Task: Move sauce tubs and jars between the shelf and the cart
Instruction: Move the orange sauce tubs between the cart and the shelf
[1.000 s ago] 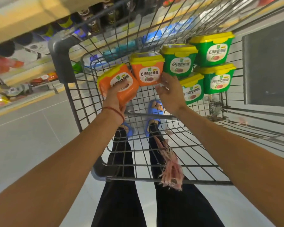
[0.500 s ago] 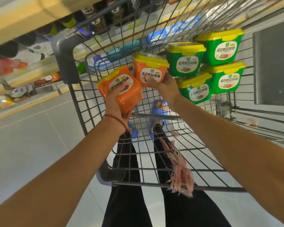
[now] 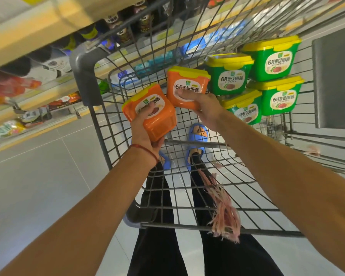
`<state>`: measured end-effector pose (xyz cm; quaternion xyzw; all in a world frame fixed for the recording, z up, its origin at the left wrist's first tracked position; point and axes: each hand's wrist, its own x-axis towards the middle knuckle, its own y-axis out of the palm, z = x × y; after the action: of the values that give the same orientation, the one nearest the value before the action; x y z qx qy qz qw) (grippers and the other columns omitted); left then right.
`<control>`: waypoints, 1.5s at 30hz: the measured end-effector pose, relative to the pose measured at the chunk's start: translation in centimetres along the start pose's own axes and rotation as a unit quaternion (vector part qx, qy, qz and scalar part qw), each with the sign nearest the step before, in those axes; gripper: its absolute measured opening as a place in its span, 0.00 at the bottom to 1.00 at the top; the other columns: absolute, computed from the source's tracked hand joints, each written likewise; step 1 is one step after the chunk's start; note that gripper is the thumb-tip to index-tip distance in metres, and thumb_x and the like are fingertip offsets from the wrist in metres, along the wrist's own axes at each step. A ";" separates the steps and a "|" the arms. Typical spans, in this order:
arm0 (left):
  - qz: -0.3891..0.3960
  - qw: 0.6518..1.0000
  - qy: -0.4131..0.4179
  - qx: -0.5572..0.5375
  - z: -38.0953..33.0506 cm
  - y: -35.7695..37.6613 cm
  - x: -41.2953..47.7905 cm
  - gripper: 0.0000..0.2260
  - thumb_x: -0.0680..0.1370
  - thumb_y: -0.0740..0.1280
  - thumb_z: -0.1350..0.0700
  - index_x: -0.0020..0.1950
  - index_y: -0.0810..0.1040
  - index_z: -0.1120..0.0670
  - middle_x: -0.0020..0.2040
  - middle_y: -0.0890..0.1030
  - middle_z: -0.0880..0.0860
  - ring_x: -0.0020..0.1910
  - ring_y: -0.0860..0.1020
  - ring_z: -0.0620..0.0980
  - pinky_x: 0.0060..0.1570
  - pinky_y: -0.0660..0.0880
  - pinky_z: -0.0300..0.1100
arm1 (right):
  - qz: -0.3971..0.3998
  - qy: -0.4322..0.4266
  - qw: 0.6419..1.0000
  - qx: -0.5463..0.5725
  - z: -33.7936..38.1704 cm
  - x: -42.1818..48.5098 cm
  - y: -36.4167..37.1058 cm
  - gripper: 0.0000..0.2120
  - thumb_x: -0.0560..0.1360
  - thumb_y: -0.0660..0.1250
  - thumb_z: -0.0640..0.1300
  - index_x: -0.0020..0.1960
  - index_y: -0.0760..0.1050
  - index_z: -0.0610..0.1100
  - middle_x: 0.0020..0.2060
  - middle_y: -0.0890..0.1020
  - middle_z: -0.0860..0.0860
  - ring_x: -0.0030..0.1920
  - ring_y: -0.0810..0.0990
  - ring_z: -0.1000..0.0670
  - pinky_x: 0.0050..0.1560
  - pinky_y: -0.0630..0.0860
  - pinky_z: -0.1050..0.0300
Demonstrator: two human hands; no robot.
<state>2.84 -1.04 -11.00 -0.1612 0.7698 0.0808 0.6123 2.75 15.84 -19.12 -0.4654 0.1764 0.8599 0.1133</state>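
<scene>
At the far left we see a yellow-edged shop shelf [image 3: 24, 34] with blurred packets, and further along it a row of dark glass jars [image 3: 126, 34]. Below it lies a pale grey tiled floor [image 3: 38, 186]. Next comes the grey wire shopping cart [image 3: 84, 76], its rounded plastic corner nearest the shelf. Its wire side stands between the shelf goods and the tubs.

The left hand [image 3: 145, 134], with a red string bracelet [image 3: 145, 151] at the wrist, grips the first orange square plastic sauce tub [image 3: 159, 122]. This tub has a yellow lid and a white oval label with dark characters. It is tilted and held inside the cart's basket, the thumb across the label and the fingers curled under the base.

Just beside it, the right hand [image 3: 205, 110] grips the second orange plastic tub [image 3: 187, 84], which is of the same kind and sits more upright. The thumb presses on its label and the other fingers are hidden behind it. We cannot tell whether the two orange tubs touch.

To their right, four green square plastic tubs [image 3: 273, 58] with yellow lids sit two over two against the wire. The right wrist covers part of the lower left one.

Through the mesh we see blue slippers [image 3: 197, 134] and black trousers [image 3: 157, 246]. A frayed pink tassel [image 3: 225, 216] hangs at the near rail. A flat dark grey panel [image 3: 335, 82] closes the far right.
</scene>
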 end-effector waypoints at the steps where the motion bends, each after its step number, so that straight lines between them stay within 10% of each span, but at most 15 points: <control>1: 0.001 1.000 0.000 0.003 0.0 0.0 -0.1 0.14 0.73 0.75 0.46 0.56 0.78 0.46 0.49 0.85 0.51 0.48 0.82 0.50 0.51 0.79 0.45 | 0.005 0.000 1.000 0.009 -0.1 -0.1 0.1 0.26 0.67 0.84 0.44 0.62 0.82 0.42 0.56 0.88 0.47 0.60 0.86 0.46 0.74 0.73 0.44; 11: 0.004 0.999 0.029 0.043 0.6 -1.0 -0.7 0.12 0.73 0.75 0.44 0.52 0.78 0.45 0.40 0.86 0.47 0.42 0.84 0.47 0.57 0.77 0.46 | 0.003 -0.006 1.000 0.012 1.2 -5.9 -1.4 0.14 0.73 0.78 0.38 0.58 0.83 0.44 0.50 0.89 0.49 0.47 0.89 0.54 0.43 0.82 0.63; 19: 0.045 0.993 0.101 0.043 1.2 -0.9 -4.4 0.27 0.64 0.82 0.48 0.61 0.81 0.49 0.52 0.87 0.51 0.52 0.86 0.52 0.63 0.79 0.52 | 0.011 -0.061 0.997 -0.046 2.9 -12.5 -3.0 0.20 0.68 0.82 0.39 0.59 0.84 0.42 0.53 0.89 0.46 0.55 0.88 0.45 0.57 0.82 0.51; 23: 0.057 0.988 0.142 0.035 1.6 -1.3 -8.1 0.17 0.70 0.80 0.53 0.56 0.83 0.51 0.49 0.88 0.52 0.50 0.85 0.53 0.56 0.80 0.48 | 0.031 -0.074 0.995 -0.063 4.5 -15.9 -3.7 0.35 0.59 0.86 0.47 0.63 0.82 0.40 0.56 0.88 0.45 0.57 0.87 0.43 0.63 0.81 0.45; 29: 0.101 0.978 0.176 0.049 1.9 -4.0 -14.3 0.26 0.60 0.83 0.53 0.57 0.84 0.56 0.55 0.86 0.57 0.58 0.83 0.59 0.66 0.76 0.57 | 0.063 -0.097 0.987 -0.109 6.4 -21.3 -3.6 0.23 0.65 0.83 0.41 0.60 0.84 0.41 0.54 0.89 0.46 0.57 0.87 0.43 0.63 0.80 0.42; 34: 0.128 0.963 0.228 0.060 2.2 -7.8 -19.7 0.18 0.69 0.76 0.61 0.58 0.82 0.61 0.51 0.86 0.60 0.43 0.85 0.53 0.38 0.83 0.42 | 0.077 -0.110 0.984 -0.116 5.9 -25.6 -1.3 0.41 0.56 0.87 0.56 0.66 0.80 0.46 0.59 0.87 0.47 0.62 0.84 0.43 0.69 0.75 0.38; 38: 0.115 0.957 0.263 0.052 2.7 -13.5 -23.3 0.18 0.65 0.79 0.51 0.53 0.84 0.53 0.47 0.88 0.51 0.46 0.86 0.49 0.51 0.81 0.45 | 0.144 -0.128 0.975 -0.115 4.9 -30.3 2.7 0.31 0.61 0.79 0.44 0.64 0.81 0.39 0.54 0.88 0.44 0.53 0.87 0.46 0.51 0.82 0.55; 45: 0.108 0.940 0.322 -0.015 5.5 -26.1 -29.0 0.27 0.52 0.78 0.45 0.50 0.84 0.51 0.45 0.88 0.49 0.45 0.86 0.44 0.55 0.79 0.46 | 0.212 -0.169 0.951 -0.148 0.1 -37.8 11.3 0.25 0.62 0.77 0.40 0.59 0.84 0.43 0.55 0.87 0.41 0.55 0.87 0.42 0.54 0.82 0.47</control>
<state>22.66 -19.32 17.73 -0.1039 0.9373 0.1013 0.3169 19.03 4.39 14.94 -0.2770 0.1199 0.9466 -0.1132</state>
